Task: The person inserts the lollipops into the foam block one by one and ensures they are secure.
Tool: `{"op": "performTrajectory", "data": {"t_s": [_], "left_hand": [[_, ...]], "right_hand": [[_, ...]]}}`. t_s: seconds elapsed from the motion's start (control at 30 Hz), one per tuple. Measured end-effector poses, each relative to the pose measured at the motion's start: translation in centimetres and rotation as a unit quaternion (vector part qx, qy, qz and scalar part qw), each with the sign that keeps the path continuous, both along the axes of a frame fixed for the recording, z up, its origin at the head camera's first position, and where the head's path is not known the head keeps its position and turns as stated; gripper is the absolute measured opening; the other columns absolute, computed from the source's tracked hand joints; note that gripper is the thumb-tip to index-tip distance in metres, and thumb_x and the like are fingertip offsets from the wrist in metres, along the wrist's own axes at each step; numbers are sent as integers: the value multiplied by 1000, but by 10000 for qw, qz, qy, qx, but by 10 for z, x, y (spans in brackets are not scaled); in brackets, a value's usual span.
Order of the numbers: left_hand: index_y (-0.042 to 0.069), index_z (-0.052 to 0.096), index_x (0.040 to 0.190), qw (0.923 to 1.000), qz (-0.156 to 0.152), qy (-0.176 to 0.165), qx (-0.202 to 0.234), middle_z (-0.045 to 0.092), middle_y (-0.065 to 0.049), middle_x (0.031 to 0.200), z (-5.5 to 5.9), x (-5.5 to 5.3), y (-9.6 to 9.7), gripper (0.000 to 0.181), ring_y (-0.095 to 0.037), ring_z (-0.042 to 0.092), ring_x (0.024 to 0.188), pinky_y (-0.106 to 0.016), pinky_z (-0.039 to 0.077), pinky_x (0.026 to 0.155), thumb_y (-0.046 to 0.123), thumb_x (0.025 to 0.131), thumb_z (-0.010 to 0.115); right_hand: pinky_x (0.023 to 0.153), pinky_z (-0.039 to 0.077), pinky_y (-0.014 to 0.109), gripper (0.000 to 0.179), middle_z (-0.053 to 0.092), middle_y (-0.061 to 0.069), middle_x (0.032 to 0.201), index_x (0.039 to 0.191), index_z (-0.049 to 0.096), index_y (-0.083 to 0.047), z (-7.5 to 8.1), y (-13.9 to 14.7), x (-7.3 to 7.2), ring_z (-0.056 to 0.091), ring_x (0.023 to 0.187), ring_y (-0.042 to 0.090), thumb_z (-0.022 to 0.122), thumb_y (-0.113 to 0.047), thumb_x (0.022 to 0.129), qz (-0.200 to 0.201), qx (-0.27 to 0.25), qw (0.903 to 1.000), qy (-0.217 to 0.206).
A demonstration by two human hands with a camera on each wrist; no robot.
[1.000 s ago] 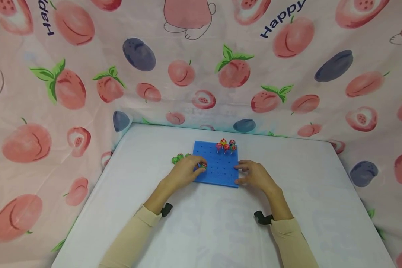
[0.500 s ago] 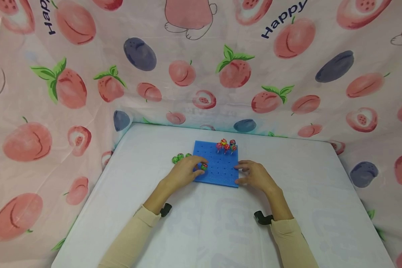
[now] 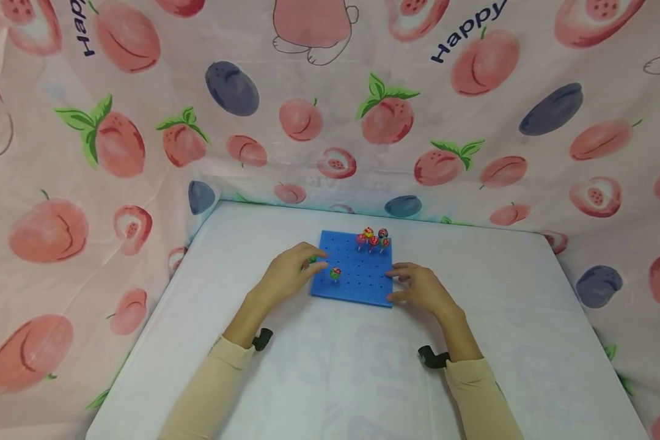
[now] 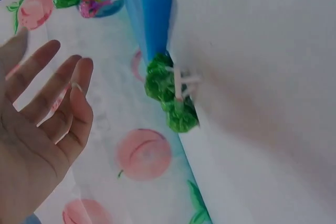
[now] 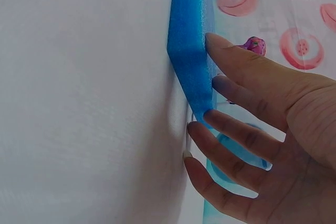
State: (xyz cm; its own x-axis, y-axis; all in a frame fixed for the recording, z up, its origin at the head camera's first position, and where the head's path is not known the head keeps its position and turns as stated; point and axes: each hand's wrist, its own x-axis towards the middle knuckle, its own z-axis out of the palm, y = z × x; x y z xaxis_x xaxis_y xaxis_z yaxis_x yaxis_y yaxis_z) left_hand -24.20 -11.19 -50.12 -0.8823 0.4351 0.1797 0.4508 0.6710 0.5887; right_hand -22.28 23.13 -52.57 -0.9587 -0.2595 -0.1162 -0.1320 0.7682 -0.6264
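A blue foam board (image 3: 357,284) with rows of small holes lies on the table. One green-and-red lollipop (image 3: 335,273) stands upright in its left part. My left hand (image 3: 286,272) hovers over the board's left edge, fingers loosely bent and nothing between them. Green-wrapped lollipops (image 4: 178,114) lie beside the board in the left wrist view; in the head view the left hand mostly hides them. On the other side, my right hand (image 3: 420,287) touches the board's right edge with thumb and fingertips, fingers relaxed.
Several colourful lollipops (image 3: 373,241) stand upright at the board's back right corner. The white table (image 3: 330,366) meets a fruit-patterned cloth (image 3: 330,122) behind it and at both sides.
My left hand has let go of the green-and-red lollipop, which now stands in the board, and has drawn back to the left. The right hand has stayed at the board's edge.
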Motion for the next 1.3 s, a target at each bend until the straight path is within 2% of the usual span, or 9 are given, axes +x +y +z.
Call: {"op": "performTrajectory", "data": {"t_s": [0.1,0.2,0.37,0.53,0.73,0.9,1.07,1.3], "left_hand": [[16,74,125,9990,223,322,-201,68,2,125,-3,-3,-6,27,-14,66,95,-36,58,79,31,105,66],[13,76,121,9972,483,415,-382,68,-1,123,-6,-4,-11,22,-18,69,98,-39,60,80,22,102,70],[10,75,122,9932,899,305,-679,68,-7,123,-10,-3,-17,27,-25,70,104,-43,61,82,19,97,77],[8,73,126,9888,1183,215,-885,66,-11,125,-14,-2,-22,34,-30,68,107,-46,61,81,19,94,80],[5,74,123,9854,1322,291,-1034,65,-14,124,-17,-4,-26,29,-33,67,105,-47,60,79,14,95,76],[3,75,121,9840,1347,167,-1156,67,-17,125,-20,-6,-29,26,-35,68,109,-51,61,86,10,96,71],[4,73,125,9812,1402,-111,-1322,68,-17,127,-25,-8,-30,29,-36,67,112,-51,60,88,13,97,70],[3,68,132,9806,1455,-67,-1309,68,-17,124,-29,-14,-29,37,-35,68,111,-52,60,88,15,97,71]], "right_hand": [[104,52,58,59,59,17,147,133,72,-8,0,1,0,62,125,40,93,-24,80,20,13,10000,23],[105,51,58,59,59,17,148,133,72,-8,0,1,1,62,126,39,93,-23,80,-9,7,10000,-16],[106,51,58,59,59,16,148,133,72,-7,-1,3,1,62,127,39,93,-23,80,-31,2,10000,-42],[105,51,59,60,59,17,148,134,72,-7,-1,3,0,62,127,39,93,-24,80,-36,-1,10000,-47],[105,51,58,59,59,16,148,134,71,-8,-1,2,1,61,127,39,92,-23,81,-65,-75,9999,-93],[106,51,58,59,59,16,147,135,71,-9,-1,2,2,60,128,40,92,-23,81,1,-114,9999,-95],[105,51,57,59,59,16,147,134,71,-10,-3,2,1,61,127,39,92,-25,81,39,-84,9999,-73],[105,51,58,58,61,15,146,134,72,-11,-4,2,1,62,126,38,92,-24,81,-19,-106,9999,-39]]}}
